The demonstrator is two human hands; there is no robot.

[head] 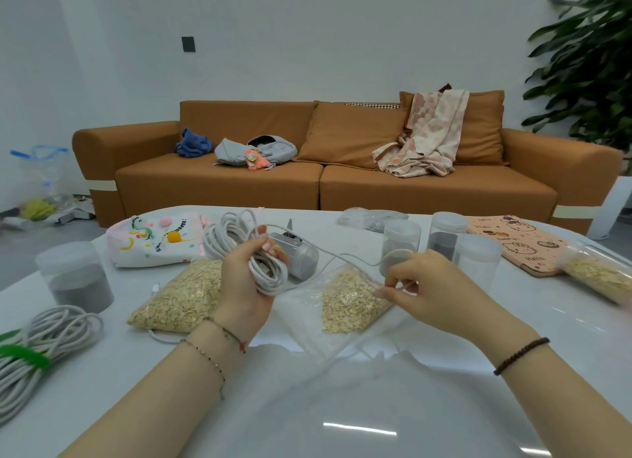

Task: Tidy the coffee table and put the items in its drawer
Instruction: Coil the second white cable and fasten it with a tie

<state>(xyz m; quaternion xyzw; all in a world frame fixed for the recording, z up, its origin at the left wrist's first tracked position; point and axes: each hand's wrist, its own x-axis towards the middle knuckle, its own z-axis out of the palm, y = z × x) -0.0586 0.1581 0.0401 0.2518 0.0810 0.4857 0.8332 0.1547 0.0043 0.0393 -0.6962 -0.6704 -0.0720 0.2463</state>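
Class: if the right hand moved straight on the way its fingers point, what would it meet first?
Likely the clear bag of oats, lying just left of the right hand; depth is unclear.

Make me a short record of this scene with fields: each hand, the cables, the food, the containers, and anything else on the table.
left hand: grips a coil of white cable
right hand: pinches the coil's loose strand
second cable: bundled with a green tie, at the table edge, left
bags: two, clear, holding oats, beneath the hands
jars: upright behind the right hand; one more far left
other: pouch, pink notebook
drawer: not in view
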